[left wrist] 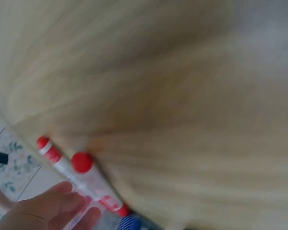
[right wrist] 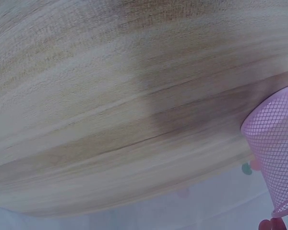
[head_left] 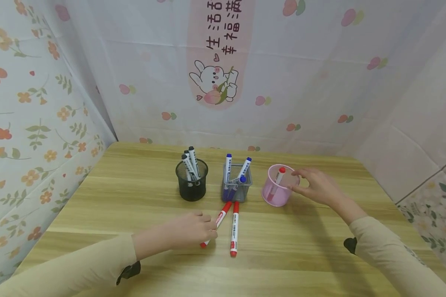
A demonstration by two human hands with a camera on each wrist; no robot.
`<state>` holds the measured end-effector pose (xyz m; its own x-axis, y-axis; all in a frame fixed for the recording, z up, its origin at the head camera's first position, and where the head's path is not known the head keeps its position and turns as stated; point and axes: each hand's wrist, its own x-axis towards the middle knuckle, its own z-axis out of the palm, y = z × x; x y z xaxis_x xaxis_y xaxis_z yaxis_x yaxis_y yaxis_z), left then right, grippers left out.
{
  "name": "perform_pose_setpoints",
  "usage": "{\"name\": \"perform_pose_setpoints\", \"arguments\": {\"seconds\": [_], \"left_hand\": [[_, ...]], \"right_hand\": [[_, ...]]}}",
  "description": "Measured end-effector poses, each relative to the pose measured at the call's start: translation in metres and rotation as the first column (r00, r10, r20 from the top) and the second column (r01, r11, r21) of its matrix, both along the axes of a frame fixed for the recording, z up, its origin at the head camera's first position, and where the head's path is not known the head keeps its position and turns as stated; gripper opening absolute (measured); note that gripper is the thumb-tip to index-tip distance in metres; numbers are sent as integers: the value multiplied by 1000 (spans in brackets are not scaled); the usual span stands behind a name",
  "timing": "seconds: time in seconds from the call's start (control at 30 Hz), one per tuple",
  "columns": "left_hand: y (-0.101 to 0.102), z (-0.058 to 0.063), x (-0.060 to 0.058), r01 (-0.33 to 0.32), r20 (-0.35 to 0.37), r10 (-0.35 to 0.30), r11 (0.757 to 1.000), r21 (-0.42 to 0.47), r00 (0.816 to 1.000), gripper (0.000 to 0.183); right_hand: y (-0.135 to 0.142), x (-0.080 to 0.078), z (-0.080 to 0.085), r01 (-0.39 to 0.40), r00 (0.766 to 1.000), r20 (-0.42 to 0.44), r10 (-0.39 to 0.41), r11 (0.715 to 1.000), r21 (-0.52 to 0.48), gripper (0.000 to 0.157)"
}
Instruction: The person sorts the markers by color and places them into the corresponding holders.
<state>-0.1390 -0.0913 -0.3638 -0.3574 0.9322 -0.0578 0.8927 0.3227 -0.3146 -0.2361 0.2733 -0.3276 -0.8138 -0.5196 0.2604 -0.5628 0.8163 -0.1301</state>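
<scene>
My left hand [head_left: 193,231] reaches over a red marker [head_left: 223,213] that lies slanted on the table, its fingers across the barrel's lower half. In the left wrist view the fingers [left wrist: 62,203] lie loosely beside the barrel. A second red marker [head_left: 234,231] lies just to its right. At the right, my right hand [head_left: 317,185] holds the pink mesh pen holder [head_left: 277,197] by its right rim, thumb on the near side and fingers on the far side. One red marker [head_left: 280,176] leans inside that holder. The right wrist view catches only fingertips [right wrist: 277,224] at the rim.
Left of the pink holder stands a square grey mesh holder [head_left: 236,194] with several blue markers [head_left: 228,167]. Farther left is a round black mesh holder [head_left: 192,192] with several black markers [head_left: 192,159]. A printed cloth [head_left: 223,123] hangs behind the wooden table [head_left: 134,198].
</scene>
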Motion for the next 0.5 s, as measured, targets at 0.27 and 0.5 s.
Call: {"name": "perform_pose_setpoints", "arguments": {"seconds": [0.27,0.5], "left_hand": [[-12,-28,0,95,-83,-91,995,44,992,21],[-10,-32,-3,129,-74,-124,990,65,990,18]], "right_hand": [[-2,1,0,-2,1000,-13,2,1000,1,38],[-2,2,1,-3,1000,-15,3,1000,-6,37]]}}
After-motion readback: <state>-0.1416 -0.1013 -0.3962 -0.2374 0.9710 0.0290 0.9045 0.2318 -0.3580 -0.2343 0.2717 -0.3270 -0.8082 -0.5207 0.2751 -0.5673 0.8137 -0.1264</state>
